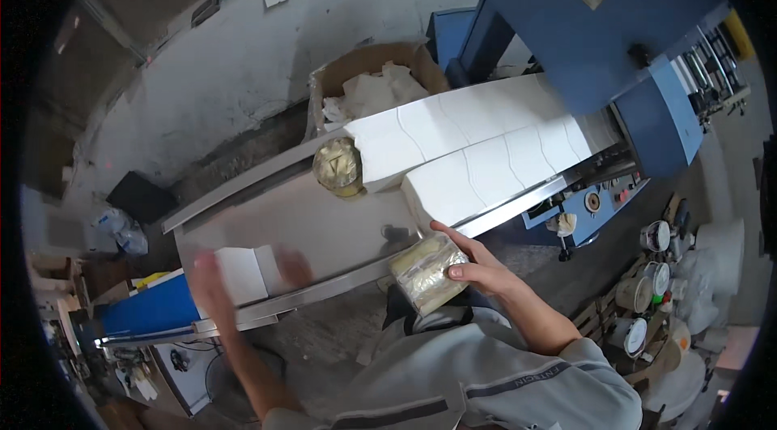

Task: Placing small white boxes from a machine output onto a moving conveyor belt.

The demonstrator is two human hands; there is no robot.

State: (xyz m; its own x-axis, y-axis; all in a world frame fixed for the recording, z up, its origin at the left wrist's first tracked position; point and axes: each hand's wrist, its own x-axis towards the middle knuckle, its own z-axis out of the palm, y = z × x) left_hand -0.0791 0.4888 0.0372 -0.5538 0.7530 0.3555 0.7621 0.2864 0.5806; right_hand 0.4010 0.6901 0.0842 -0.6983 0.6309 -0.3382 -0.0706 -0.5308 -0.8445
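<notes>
A person stands at a long steel table (324,227) fed from a blue machine (599,33). The right hand (477,264) is closed around a clear plastic-wrapped bundle (427,270) of pale, yellowish folded sheets, held at the near edge of the table, with the thumb along the bundle's outer end and the fingers under it. The left hand (212,284) is blurred, spread fairly wide and flat, and lies over or just beside a small white stack (247,272) at the left end of the table; whether it presses the stack or only hovers cannot be told. Two long rows of white folded paper (477,146) run side by side from the machine toward the person, their tops scored by zigzag joints. A roll of clear film (338,164) stands at the end of the far row, touching it. Behind, an open cardboard box (374,82) holds crumpled white scraps. Handling judgement: the wrapped bundle looks soft and slippery, so a broad grip across its width, squeezing lightly, would keep the sheets square; the loose stack is best gathered with flat fingers so its edges stay aligned. The steel is smooth and dull, the paper matt and crisp-edged.
</notes>
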